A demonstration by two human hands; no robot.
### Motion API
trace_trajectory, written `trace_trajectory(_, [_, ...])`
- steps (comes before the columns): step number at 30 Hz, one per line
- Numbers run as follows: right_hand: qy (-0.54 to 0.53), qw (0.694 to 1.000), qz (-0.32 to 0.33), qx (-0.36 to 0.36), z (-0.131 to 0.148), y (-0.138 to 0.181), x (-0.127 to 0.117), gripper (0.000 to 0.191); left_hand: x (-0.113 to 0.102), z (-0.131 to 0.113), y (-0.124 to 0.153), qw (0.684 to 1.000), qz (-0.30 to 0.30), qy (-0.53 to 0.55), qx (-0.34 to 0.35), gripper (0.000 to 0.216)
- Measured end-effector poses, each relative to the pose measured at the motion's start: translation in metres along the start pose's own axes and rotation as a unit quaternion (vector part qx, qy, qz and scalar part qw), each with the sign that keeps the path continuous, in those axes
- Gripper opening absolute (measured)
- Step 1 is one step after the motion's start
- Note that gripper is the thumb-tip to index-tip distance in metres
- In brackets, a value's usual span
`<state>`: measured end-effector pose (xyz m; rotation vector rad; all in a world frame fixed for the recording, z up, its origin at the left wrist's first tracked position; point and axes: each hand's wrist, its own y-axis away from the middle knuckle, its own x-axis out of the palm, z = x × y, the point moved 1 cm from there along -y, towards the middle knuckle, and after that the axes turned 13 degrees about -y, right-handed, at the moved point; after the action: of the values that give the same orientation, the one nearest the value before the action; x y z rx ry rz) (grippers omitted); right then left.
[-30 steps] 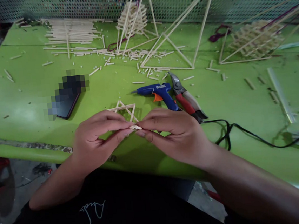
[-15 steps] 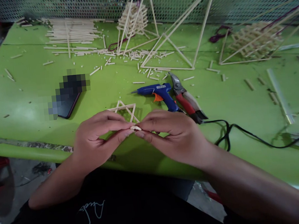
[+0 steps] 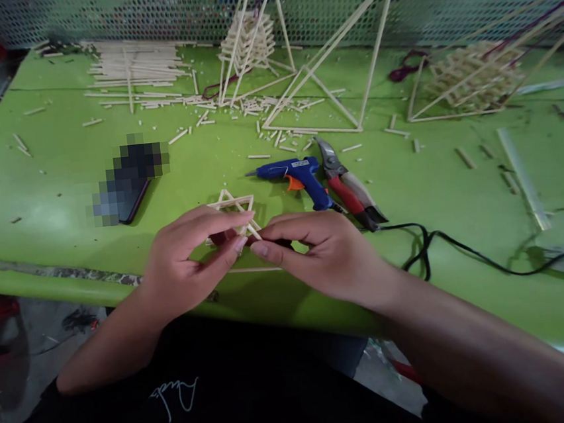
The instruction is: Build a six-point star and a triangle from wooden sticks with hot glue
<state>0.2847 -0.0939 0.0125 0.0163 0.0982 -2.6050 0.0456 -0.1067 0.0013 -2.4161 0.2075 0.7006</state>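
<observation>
My left hand [image 3: 187, 264] and my right hand [image 3: 316, 255] meet fingertip to fingertip near the front edge of the green table [image 3: 61, 193]. Both are pinched on a small flat star-shaped frame of thin wooden sticks [image 3: 234, 206], which rests under the fingers. Part of the frame is hidden by my fingers; one stick shows just below them. A blue glue gun [image 3: 293, 174] lies just beyond my right hand, with red-handled cutters [image 3: 346, 182] beside it.
A dark phone [image 3: 127, 183] lies left of the hands. A pile of long sticks [image 3: 133, 69] and stick pyramids [image 3: 318, 68] stand at the back by a mesh wall. Another stick structure [image 3: 473, 77] sits far right. A black cable [image 3: 465, 253] trails right. Short offcuts litter the table.
My fingers have shifted slightly on the stick frame and lowered it toward the table; a stick below my fingers has come into view. The view has shifted slightly.
</observation>
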Motion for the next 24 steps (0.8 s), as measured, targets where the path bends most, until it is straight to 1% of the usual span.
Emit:
trace_trajectory(4, [-0.032, 0.999, 0.01, 0.022, 0.0001, -0.0002, -0.0002, 0.037, -0.0005, -0.0018, -0.0029, 1.0, 0.0, -0.005, 0.01, 0.04])
trace_trajectory(12, [-0.05, 0.997, 0.015, 0.051, 0.0012, -0.0007, 0.0009, 0.043, -0.0013, -0.0027, -0.0019, 1.0, 0.007, -0.014, -0.009, 0.034])
trace_trajectory(21, [-0.053, 0.996, 0.008, 0.068, 0.0006, 0.0001, 0.0021, 0.047, -0.0014, -0.0036, -0.0042, 1.0, 0.01, -0.005, -0.002, 0.035])
trace_trajectory(24, [-0.044, 0.997, 0.006, 0.059, 0.0014, -0.0002, 0.0017, 0.046, -0.0008, -0.0017, -0.0015, 1.0, 0.011, 0.012, -0.007, 0.04])
